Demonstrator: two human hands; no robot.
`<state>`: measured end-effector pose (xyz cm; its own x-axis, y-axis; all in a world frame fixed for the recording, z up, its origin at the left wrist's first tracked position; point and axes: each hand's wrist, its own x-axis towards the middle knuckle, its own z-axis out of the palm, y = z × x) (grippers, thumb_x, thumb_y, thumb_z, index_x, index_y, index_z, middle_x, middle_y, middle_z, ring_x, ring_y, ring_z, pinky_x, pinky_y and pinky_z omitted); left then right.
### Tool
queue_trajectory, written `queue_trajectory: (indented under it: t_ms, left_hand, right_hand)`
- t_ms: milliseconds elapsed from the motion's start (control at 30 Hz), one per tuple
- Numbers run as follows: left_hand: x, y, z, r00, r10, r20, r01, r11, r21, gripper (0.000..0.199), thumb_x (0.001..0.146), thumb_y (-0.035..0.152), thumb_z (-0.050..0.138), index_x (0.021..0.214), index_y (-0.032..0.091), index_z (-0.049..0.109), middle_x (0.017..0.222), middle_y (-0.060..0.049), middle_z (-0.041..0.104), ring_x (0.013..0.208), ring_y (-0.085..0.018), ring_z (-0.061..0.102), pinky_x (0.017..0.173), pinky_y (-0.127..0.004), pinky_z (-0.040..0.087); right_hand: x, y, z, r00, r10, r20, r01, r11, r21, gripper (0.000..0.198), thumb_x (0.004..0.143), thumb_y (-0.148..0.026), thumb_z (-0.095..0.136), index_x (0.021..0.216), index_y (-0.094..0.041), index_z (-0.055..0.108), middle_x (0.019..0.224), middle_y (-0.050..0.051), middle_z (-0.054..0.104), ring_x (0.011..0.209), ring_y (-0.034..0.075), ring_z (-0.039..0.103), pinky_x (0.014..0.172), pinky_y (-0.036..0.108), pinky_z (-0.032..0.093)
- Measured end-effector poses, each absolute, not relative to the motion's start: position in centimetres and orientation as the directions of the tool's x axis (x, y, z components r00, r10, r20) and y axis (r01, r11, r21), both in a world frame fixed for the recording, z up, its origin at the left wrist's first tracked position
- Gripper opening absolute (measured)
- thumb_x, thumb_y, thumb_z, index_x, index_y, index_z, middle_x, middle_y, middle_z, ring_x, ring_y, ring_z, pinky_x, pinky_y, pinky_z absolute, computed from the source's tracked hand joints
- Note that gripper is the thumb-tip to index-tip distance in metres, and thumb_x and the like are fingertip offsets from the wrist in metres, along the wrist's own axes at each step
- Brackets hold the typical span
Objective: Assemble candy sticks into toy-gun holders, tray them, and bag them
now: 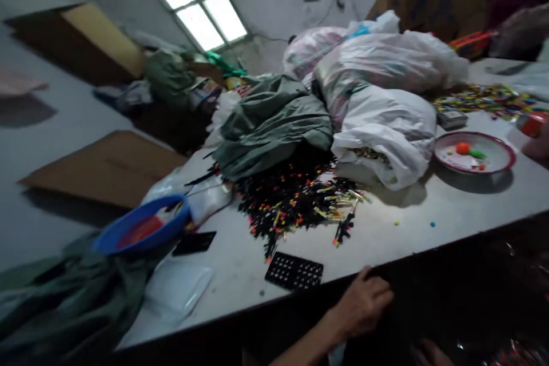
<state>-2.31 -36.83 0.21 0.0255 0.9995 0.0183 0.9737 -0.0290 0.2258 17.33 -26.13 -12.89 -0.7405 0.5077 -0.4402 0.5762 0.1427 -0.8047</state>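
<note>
My left hand point(364, 302) is at the table's front edge, its fingers curled in and the thumb pointing up. Whatever it may hold is hidden. Low in the picture, only part of my right hand point(431, 351) shows, dark and blurred, so its fingers cannot be made out. Nearest to the left hand on the white table point(373, 246) lies a black tray with rows of small holes point(295, 271). Behind it spreads a heap of small black toy guns point(287, 200) with orange, pink and yellow bits. One black toy gun point(343, 230) lies at the heap's right side.
A green sack point(274, 126) and a white bag point(386, 131) stand behind the heap. To the right are a red-rimmed plate point(506, 154) and many colourful small pieces point(484, 100). At left sit a blue basin point(103, 240) and a clear plastic bag point(178, 289). A person point(518, 11) is at far right.
</note>
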Motion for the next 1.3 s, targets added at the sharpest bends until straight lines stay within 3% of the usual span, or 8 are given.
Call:
queue_trajectory:
  t_ms: [100, 333, 433, 600, 767, 933, 1067, 1300]
  left_hand:
    - [-5.9, -42.4, 2.7, -0.280, 0.944, 0.176, 0.953, 0.251, 0.170, 0.036, 0.083, 0.010, 0.043, 0.117, 0.017, 0.051, 0.114, -0.008, 0.062, 0.109, -0.016, 0.054, 0.111, -0.045, 0.022]
    - [-9.8, -52.0, 0.2, -0.606, 0.692, 0.392, 0.742, 0.669, -0.034, 0.040, 0.089, 0.026, 0.046, 0.128, 0.017, 0.050, 0.131, -0.015, 0.053, 0.120, -0.027, 0.049, 0.103, -0.051, 0.027]
    - [-11.4, -53.0, -2.0, -0.585, 0.699, 0.410, 0.759, 0.650, -0.025, 0.044, 0.090, 0.028, 0.044, 0.133, 0.018, 0.046, 0.138, -0.015, 0.046, 0.126, -0.029, 0.043, 0.103, -0.051, 0.027]
    - [-13.0, -51.3, -2.4, -0.475, 0.781, 0.406, 0.858, 0.512, 0.018, 0.047, 0.090, 0.029, 0.044, 0.136, 0.022, 0.042, 0.141, -0.011, 0.043, 0.130, -0.026, 0.039, 0.107, -0.049, 0.023]
    - [-12.6, -51.2, -1.2, -0.483, 0.748, 0.456, 0.864, 0.493, 0.105, 0.047, 0.089, 0.026, 0.046, 0.135, 0.020, 0.043, 0.140, -0.013, 0.044, 0.130, -0.026, 0.040, 0.110, -0.050, 0.018]
    - [-12.6, -52.8, -0.9, -0.665, 0.519, 0.537, 0.716, 0.647, 0.261, 0.053, 0.087, 0.030, 0.051, 0.137, 0.017, 0.038, 0.138, -0.015, 0.047, 0.129, -0.028, 0.041, 0.109, -0.050, 0.019]
    - [-13.5, -53.7, -2.0, -0.754, 0.420, 0.505, 0.622, 0.704, 0.343, 0.064, 0.084, 0.039, 0.057, 0.139, 0.016, 0.034, 0.133, -0.016, 0.051, 0.123, -0.028, 0.047, 0.105, -0.046, 0.028]
    - [-13.6, -53.8, -3.1, -0.846, 0.351, 0.401, 0.511, 0.748, 0.424, 0.083, 0.079, 0.045, 0.061, 0.144, 0.014, 0.020, 0.127, -0.017, 0.054, 0.118, -0.029, 0.049, 0.099, -0.044, 0.033]
  right_hand:
    - [17.1, -22.8, -11.3, -0.748, 0.493, -0.444, 0.579, 0.159, -0.800, 0.019, 0.059, -0.051, 0.063, 0.070, -0.038, 0.070, 0.085, 0.004, 0.072, 0.093, 0.032, 0.066, 0.078, 0.039, 0.056]
    - [5.7, -24.4, -0.3, -0.929, 0.366, -0.064, 0.214, 0.386, -0.897, 0.037, 0.087, -0.043, 0.045, 0.106, -0.019, 0.065, 0.107, 0.009, 0.067, 0.099, 0.022, 0.062, 0.088, 0.032, 0.048]
    - [-1.1, -24.9, 2.1, -0.924, 0.381, 0.026, 0.248, 0.652, -0.716, 0.028, 0.088, -0.028, 0.045, 0.107, -0.017, 0.063, 0.100, 0.007, 0.064, 0.079, 0.016, 0.062, 0.078, 0.028, 0.048]
    - [-9.1, -22.0, 4.5, -0.939, 0.342, -0.047, 0.345, 0.930, -0.129, 0.036, 0.087, -0.009, 0.037, 0.115, -0.020, 0.058, 0.123, 0.011, 0.054, 0.100, 0.020, 0.058, 0.077, 0.029, 0.044]
    - [-10.4, -20.9, 5.7, -0.971, 0.154, -0.185, 0.160, 0.987, -0.018, 0.030, 0.087, -0.006, 0.036, 0.094, -0.016, 0.064, 0.110, 0.014, 0.061, 0.096, 0.022, 0.058, 0.078, 0.030, 0.042]
    - [-8.5, -23.3, 4.9, -0.992, 0.090, -0.094, 0.119, 0.915, -0.385, 0.009, 0.078, -0.011, 0.050, 0.078, -0.015, 0.058, 0.083, 0.006, 0.062, 0.073, 0.016, 0.057, 0.064, 0.024, 0.039]
    - [-10.4, -29.9, 4.2, -0.990, 0.048, -0.133, 0.140, 0.450, -0.882, 0.013, 0.073, -0.025, 0.059, 0.069, -0.017, 0.050, 0.063, -0.003, 0.052, 0.055, 0.010, 0.049, 0.051, 0.019, 0.037]
    - [-16.2, -39.5, 1.4, -0.984, 0.035, -0.175, 0.178, 0.201, -0.963, 0.015, 0.071, -0.029, 0.059, 0.069, -0.015, 0.055, 0.059, -0.002, 0.057, 0.054, 0.010, 0.052, 0.050, 0.019, 0.040]
